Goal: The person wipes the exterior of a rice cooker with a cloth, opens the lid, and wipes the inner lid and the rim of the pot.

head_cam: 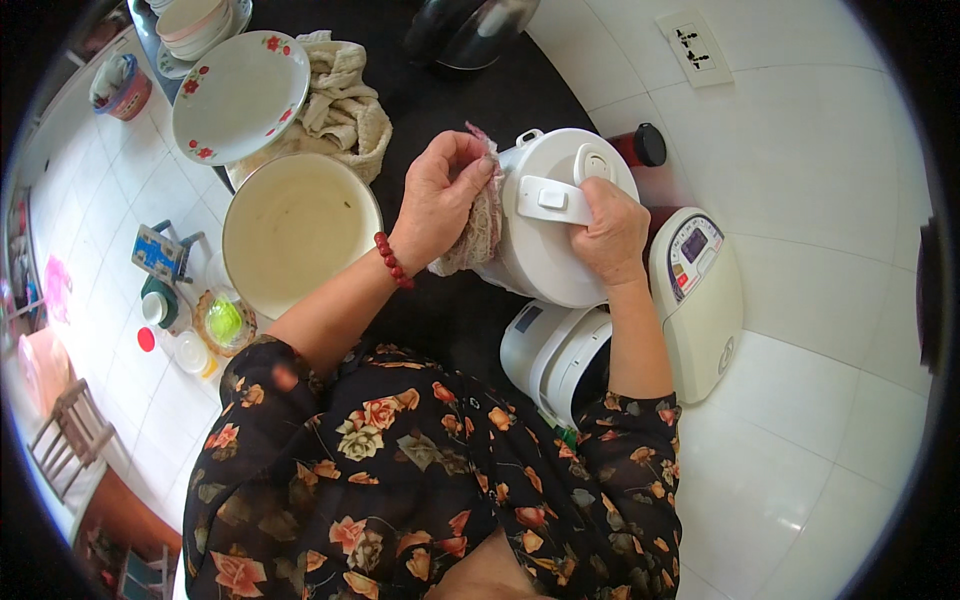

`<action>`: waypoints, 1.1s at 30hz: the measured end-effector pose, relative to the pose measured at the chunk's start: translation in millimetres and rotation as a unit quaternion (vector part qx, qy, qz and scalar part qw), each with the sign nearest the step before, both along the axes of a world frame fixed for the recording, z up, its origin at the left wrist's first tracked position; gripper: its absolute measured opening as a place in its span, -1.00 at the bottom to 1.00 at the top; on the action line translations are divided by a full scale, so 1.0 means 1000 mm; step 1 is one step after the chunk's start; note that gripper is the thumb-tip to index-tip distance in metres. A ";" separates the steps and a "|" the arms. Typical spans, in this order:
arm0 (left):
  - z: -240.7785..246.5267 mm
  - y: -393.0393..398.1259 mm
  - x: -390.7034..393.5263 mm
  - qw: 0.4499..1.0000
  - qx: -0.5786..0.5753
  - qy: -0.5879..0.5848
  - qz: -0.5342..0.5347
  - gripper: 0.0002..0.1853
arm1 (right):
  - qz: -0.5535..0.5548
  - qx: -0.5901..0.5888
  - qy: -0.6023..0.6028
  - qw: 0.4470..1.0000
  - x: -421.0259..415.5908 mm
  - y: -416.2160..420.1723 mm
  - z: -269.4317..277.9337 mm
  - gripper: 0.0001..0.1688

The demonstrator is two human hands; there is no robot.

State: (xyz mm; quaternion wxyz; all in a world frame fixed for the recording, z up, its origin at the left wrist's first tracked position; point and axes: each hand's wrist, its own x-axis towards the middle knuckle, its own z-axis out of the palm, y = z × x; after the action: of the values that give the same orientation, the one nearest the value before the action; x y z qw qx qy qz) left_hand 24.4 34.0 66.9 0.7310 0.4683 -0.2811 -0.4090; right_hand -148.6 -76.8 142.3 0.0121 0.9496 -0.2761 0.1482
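A white rice cooker (pixel 551 266) with a round lid is in front of me on the dark countertop (pixel 442 322). My right hand (pixel 611 232) is closed around the white carry handle (pixel 551 201) that crosses the lid, beside the steam vent (pixel 596 161). Pinched in my left hand (pixel 442 195) is a pinkish-beige mesh cloth (pixel 484 229), which lies against the cooker's left side. Red beads (pixel 391 262) circle my left wrist. Much of the cooker's body is hidden under its lid and behind the cloth.
Left of the cooker are a cream basin (pixel 300 232), a flowered plate (pixel 240 97), a crumpled towel (pixel 341 109) and stacked bowls (pixel 193 30). A silver-white appliance (pixel 555 352) and a cream cooker (pixel 697 322) stand close right, near the tiled wall (pixel 810 300). A shiny black vessel (pixel 472 34) is beyond.
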 end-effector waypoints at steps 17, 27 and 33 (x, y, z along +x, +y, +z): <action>0.004 -0.005 -0.005 0.976 0.146 -0.149 -0.066 -0.52 | -0.002 0.007 -0.014 1.000 0.001 0.001 0.001 -0.81; 0.035 0.002 -0.008 0.885 0.137 -0.443 -0.054 -0.75 | 0.002 0.001 -0.008 1.000 0.002 0.002 0.003 -0.81; 0.046 -0.003 -0.015 0.786 0.160 -0.590 -0.092 -0.84 | -0.007 0.000 0.001 1.000 0.004 0.003 0.003 -0.81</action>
State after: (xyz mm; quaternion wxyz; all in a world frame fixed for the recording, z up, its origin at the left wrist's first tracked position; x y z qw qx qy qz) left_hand 9.8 30.8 112.4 0.2961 0.7002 -0.6303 -0.1574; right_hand -144.9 -74.3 144.8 0.0131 0.9478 -0.2825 0.1470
